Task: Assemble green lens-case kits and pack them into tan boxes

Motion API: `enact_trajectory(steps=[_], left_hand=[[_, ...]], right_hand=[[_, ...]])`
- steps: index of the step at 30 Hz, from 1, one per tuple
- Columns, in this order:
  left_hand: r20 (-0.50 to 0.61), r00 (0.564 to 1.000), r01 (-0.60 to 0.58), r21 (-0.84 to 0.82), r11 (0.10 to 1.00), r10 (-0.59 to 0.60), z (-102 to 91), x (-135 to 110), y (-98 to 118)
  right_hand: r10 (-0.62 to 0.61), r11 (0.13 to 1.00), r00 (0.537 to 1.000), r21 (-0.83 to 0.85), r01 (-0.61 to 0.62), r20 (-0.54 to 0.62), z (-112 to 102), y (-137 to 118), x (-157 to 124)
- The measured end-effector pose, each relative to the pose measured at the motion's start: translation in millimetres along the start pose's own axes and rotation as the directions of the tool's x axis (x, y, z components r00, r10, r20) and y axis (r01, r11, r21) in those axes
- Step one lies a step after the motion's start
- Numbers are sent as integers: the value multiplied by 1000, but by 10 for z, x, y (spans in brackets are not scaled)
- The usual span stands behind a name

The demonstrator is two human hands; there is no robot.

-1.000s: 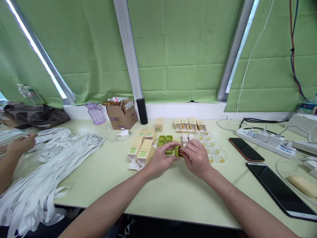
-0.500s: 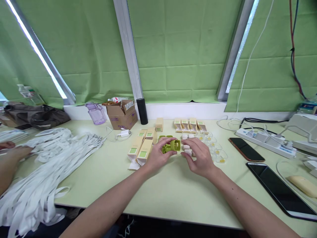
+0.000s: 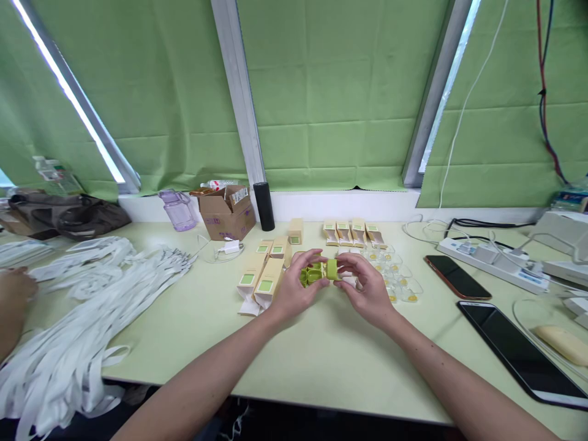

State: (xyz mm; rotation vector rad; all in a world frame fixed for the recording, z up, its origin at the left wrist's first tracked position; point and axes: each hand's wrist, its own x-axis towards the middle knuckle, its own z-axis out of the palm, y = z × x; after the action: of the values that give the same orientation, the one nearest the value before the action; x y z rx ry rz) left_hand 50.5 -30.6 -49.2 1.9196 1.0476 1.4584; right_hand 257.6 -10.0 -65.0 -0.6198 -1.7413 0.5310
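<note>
A small green plastic cylinder [image 3: 331, 269] is held just above the table between my two hands. My left hand [image 3: 297, 286] is closed round its left side, with fingers above and thumb below. My right hand [image 3: 367, 286] pinches its right end with thumb and fingertips; anything else inside that grip is hidden. More green plastic pieces [image 3: 314, 274] show behind my left fingers. White cylindrical pieces [image 3: 350, 280] lie behind my right fingers, partly covered. To their right are several clear plastic pieces with yellow spots [image 3: 408, 295].
Beige cartons [image 3: 271, 278] stand left of my hands, and open ones [image 3: 353, 233] lie at the back. White straps [image 3: 105, 312] and a co-worker's hand [image 3: 18, 300] are at left. Two phones [image 3: 459, 277], a tablet-like device [image 3: 523, 352] and a power strip [image 3: 493, 264] lie at right.
My right hand has moved left onto the end of the green cylinder, which has turned so its open end no longer faces me. The co-worker's hand has shifted left.
</note>
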Motion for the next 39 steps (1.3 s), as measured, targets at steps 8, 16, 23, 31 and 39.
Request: enact_trajectory(steps=[8,16,23,31,39], left_hand=[[-16,1000,3,102,995,-2,15,35,23],[-1,997,71,50,996,-71,52,42,56],[-6,995,99,1,995,-99,64,47,47],[-13,995,101,23,995,-101,53,32,70],[-22,995,95,30,995,-95,46,34,75]], right_hand=[[103,986,994,138,-99,-26,52,38,-21],[66,992,998,112,-63,-20,93,61,-56],[51,993,998,103,-48,-23,97,64,-58],[54,993,998,105,-51,-20,92,67,-57],[57,993,998,109,-54,-26,102,62,-54]])
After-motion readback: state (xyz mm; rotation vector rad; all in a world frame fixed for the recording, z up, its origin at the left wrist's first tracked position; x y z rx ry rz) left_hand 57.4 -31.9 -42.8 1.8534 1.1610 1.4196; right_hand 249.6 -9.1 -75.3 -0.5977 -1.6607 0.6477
